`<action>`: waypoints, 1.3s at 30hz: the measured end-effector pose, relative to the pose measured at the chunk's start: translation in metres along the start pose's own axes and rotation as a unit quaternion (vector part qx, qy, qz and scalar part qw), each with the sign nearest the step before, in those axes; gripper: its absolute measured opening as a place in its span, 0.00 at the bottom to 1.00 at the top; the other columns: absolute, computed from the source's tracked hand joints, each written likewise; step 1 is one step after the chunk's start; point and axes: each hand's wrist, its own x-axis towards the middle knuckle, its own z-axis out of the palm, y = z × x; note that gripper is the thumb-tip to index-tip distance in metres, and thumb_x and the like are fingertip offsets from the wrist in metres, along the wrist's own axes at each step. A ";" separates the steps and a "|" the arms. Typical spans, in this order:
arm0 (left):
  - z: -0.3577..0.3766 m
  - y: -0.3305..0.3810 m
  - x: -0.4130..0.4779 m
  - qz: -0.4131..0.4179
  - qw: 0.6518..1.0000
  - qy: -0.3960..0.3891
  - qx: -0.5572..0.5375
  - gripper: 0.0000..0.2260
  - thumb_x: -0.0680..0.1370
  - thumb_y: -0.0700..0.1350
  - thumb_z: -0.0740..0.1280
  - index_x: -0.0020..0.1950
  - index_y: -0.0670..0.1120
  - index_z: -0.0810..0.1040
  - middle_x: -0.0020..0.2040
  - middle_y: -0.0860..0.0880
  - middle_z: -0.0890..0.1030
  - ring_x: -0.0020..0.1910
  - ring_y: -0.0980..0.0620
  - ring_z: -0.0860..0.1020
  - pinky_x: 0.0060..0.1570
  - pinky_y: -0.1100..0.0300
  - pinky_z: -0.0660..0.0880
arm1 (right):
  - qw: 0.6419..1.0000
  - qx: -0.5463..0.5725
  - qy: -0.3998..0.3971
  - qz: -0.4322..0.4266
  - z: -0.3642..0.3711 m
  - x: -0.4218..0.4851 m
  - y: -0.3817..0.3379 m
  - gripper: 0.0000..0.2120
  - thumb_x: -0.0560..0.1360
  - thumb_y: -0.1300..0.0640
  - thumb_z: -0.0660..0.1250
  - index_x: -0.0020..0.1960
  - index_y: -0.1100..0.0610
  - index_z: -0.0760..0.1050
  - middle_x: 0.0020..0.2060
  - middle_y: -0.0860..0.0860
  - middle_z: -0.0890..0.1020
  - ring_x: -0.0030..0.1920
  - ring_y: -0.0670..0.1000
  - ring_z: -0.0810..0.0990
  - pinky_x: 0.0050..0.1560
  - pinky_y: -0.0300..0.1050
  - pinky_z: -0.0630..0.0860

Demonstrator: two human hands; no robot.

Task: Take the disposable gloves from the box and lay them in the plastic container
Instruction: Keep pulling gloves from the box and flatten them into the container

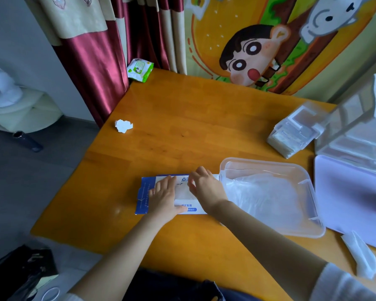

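Some gloves (265, 192) lie in the container (269, 162) at three o'clock, while the flat left hand (163, 199) steadies the box (144, 192) and the right hand (205, 186) pinches more.

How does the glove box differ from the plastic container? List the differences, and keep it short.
The glove box is opaque card, printed blue and white; the plastic container is clear. The left hand presses flat on the box while the right hand pinches the gloves at its opening; neither hand is in the container. The container looks the larger. Both lie flat on the table with gloves in them.
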 end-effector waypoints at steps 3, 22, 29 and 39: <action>0.000 0.001 -0.001 0.003 1.000 -0.003 -0.007 0.41 0.74 0.59 0.68 0.77 0.49 0.48 0.78 0.48 0.50 0.76 0.47 0.51 0.71 0.50 0.57 | 0.999 0.009 -0.043 -0.022 0.004 0.002 -0.005 0.16 0.80 0.50 0.60 0.64 0.57 0.71 0.58 0.52 0.74 0.59 0.53 0.71 0.52 0.45 0.70; -0.001 0.000 -0.006 -0.013 1.000 -0.009 -0.014 0.42 0.71 0.62 0.71 0.76 0.48 0.52 0.76 0.49 0.56 0.74 0.48 0.57 0.69 0.52 0.61 | 0.990 0.073 0.094 0.072 -0.058 -0.006 0.025 0.06 0.79 0.58 0.60 0.47 0.57 0.76 0.48 0.54 0.79 0.45 0.61 0.77 0.36 0.45 0.63; -0.004 0.004 -0.007 -0.020 1.000 -0.024 0.000 0.42 0.71 0.60 0.71 0.76 0.46 0.52 0.76 0.47 0.56 0.74 0.47 0.57 0.68 0.52 0.62 | 0.950 0.159 0.251 0.094 -0.090 -0.007 0.038 0.07 0.79 0.59 0.61 0.43 0.58 0.70 0.43 0.54 0.76 0.42 0.56 0.73 0.36 0.47 0.65; -0.054 0.044 -0.003 0.007 0.958 0.110 -0.263 0.20 0.79 0.37 0.64 0.70 0.42 0.65 0.70 0.45 0.67 0.69 0.49 0.66 0.59 0.69 0.65 | 0.941 0.192 0.268 0.078 -0.113 -0.027 0.060 0.07 0.81 0.58 0.59 0.50 0.62 0.71 0.47 0.56 0.79 0.49 0.55 0.75 0.47 0.48 0.72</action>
